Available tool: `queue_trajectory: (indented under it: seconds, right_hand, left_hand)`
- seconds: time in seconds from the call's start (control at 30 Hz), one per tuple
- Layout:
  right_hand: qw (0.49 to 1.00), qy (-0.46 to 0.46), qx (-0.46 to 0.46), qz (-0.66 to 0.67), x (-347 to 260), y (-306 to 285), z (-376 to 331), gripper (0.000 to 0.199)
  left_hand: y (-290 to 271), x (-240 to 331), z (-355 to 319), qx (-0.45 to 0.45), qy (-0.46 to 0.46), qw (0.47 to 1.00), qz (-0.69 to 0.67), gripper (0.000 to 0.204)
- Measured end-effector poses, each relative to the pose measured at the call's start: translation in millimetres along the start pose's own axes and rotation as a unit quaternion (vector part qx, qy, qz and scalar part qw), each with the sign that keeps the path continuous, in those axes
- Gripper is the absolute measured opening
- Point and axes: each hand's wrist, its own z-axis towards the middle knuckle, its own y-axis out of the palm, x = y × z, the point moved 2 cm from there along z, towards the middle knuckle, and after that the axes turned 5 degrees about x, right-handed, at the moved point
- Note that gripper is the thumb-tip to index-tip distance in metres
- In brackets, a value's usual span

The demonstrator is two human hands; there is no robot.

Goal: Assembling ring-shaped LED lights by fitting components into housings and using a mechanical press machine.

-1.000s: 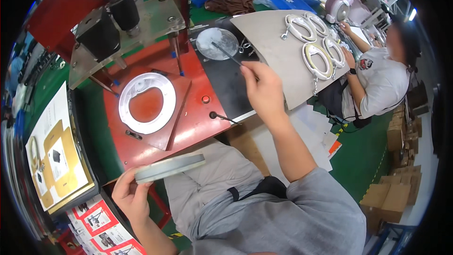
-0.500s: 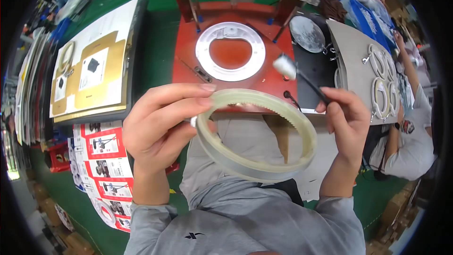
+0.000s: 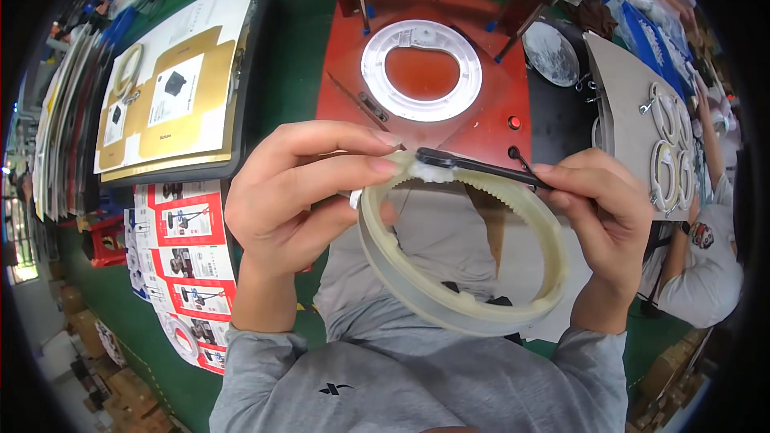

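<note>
My left hand (image 3: 301,192) pinches the left side of a pale plastic ring (image 3: 481,317) with fine teeth along its inner wall. The ring is held tilted above my lap. Between the thumb and fingers of my right hand (image 3: 601,216) is the black handle of a small brush (image 3: 489,168). Its white-bristled head lies against the toothed inner edge at the far side of the ring, close to my left fingertips. Past the ring, a white flat ring-shaped part (image 3: 373,72) rests on the red base plate (image 3: 341,120) of a press.
Left stands a stack of printed boards (image 3: 160,144), with a small ring on top. At right, several rings with metal clips lie on grey board (image 3: 605,80), beside a round whitish dish (image 3: 552,52). Another person's arm (image 3: 674,261) shows at far right. The press's posts (image 3: 525,32) rise ahead.
My right hand has brought the brush left, from above the ring's right side onto its far inner edge. The ring and both hands now appear slightly farther right in view.
</note>
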Motion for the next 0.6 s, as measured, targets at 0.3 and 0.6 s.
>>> queue_trajectory:
  seconds: [0.3, 0.6]
  right_hand:
    - [0.975, -0.082, -0.057, -0.196, -28, -14, 3, 0.032]
    - [0.951, 0.195, 0.24, -0.017, 41, -26, -36, 0.028]
  left_hand:
    - [-7, 3, -4, 0.0, -0.008, 1.0, 0.008, 0.023]
    - [-13, 11, -18, 0.016, -0.058, 0.997, 0.053, 0.03]
